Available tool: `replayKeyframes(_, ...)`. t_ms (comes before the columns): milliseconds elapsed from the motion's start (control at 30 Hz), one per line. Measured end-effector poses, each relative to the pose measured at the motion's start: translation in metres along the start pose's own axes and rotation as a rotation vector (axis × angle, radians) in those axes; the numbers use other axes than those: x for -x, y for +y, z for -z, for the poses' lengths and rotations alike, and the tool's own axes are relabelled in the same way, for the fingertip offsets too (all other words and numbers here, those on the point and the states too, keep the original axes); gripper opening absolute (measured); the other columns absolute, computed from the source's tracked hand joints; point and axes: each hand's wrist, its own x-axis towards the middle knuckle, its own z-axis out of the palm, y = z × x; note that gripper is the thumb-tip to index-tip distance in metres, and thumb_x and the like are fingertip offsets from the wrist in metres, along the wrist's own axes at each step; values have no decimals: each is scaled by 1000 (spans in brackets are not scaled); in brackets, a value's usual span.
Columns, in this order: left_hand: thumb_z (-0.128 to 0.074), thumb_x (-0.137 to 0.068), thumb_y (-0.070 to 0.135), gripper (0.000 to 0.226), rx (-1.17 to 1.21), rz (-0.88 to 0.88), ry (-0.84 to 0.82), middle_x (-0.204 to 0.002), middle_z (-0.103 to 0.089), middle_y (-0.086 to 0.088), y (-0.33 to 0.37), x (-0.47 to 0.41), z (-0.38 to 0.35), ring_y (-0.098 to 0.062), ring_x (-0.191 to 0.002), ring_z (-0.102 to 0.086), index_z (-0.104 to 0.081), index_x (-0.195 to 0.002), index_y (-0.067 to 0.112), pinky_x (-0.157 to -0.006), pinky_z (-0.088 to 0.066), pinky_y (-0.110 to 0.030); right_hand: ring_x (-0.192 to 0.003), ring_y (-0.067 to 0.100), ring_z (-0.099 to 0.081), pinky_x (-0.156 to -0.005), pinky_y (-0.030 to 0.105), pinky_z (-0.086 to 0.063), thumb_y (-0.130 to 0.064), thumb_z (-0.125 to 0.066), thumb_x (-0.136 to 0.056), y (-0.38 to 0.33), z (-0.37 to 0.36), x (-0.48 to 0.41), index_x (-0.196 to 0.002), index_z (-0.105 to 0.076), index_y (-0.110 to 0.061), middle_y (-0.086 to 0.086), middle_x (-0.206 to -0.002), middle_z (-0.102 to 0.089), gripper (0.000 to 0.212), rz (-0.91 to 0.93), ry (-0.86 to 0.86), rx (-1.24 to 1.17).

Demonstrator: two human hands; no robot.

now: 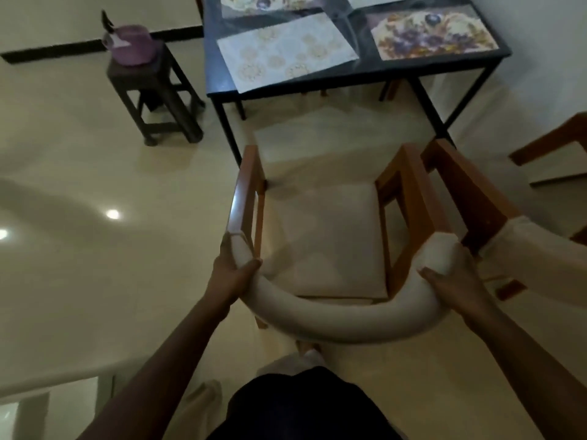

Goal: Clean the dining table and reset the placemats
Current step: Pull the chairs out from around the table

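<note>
The person stood behind a wooden chair (324,236) with a cream seat, and both bare arms reached down to its curved padded backrest (333,325). The left grip (233,274) was clamped on the left end of this backrest, with the thumb on the inner side and the fingers round the outer side. The right grip (451,284) was clamped on the right end, with its thumb lying on the padding. In front of the chair, with a strip of pale glossy floor (95,154) between, stood the surface (214,74), dark and on thin black legs. On it, nearest to the chair and toward the left, lay a pale placemat (286,55) with round patterns, a little askew, its near corner reaching the edge of the surface. To the right of it lay a floral placemat (435,33) with purple and yellow flowers. Behind these two, farther from the chair, two more placemats were partly cut off by the picture edge. Ahead of the chair to the left stood a dark stool (152,90) with a purple container (133,44) on top. Just beside the chair on its right was a second chair (470,192) of the same wood and padding.
</note>
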Motion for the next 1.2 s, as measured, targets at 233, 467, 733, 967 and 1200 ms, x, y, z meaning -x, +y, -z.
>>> replayKeyframes(233,-83,-84,45,101,-49,306,93,-150,-49,-17,14,-45,5,-43,-130,-53,-23,-164,27,-77,-59,-53,-100,42,-67,-84,50,-59,-56,-90,-51,-19,-7,-68,-137,-54,-7,23,-115,-62,105,-550,-179,207)
replayKeyframes(467,-75,-80,50,71,-65,318,197,-132,-66,-13,10,-59,2,-29,-110,-61,-57,-140,17,-96,-53,-44,-102,42,-67,-88,51,-57,-45,-83,-80,-21,-8,-102,-122,-59,-14,19,-108,-65,57,-601,-65,286)
replayKeyframes(733,-64,-70,53,75,-20,290,273,-126,-68,-12,29,-72,-20,-35,-115,-65,-60,-135,16,-102,-54,-52,-95,44,-68,-67,54,-53,-37,-72,-93,-99,30,-125,-96,-63,0,26,-94,-65,38,-536,-150,445)
replayKeyframes(967,-69,-83,45,60,12,284,333,-124,-67,-13,62,-111,-32,-36,-114,-65,-59,-134,15,-98,-56,-50,-99,31,-66,-93,55,-56,-22,-84,-78,-104,68,-158,-139,-51,-14,10,-114,-67,69,5,-96,139)
replayKeyframes(1200,-69,-82,44,60,3,283,356,-123,-68,-14,81,-149,-24,-36,-114,-66,-61,-133,13,-100,-57,-52,-123,50,-56,-104,61,-48,-17,-80,-89,-170,65,-184,-148,-45,-5,28,-138,-56,70,-104,-59,153)
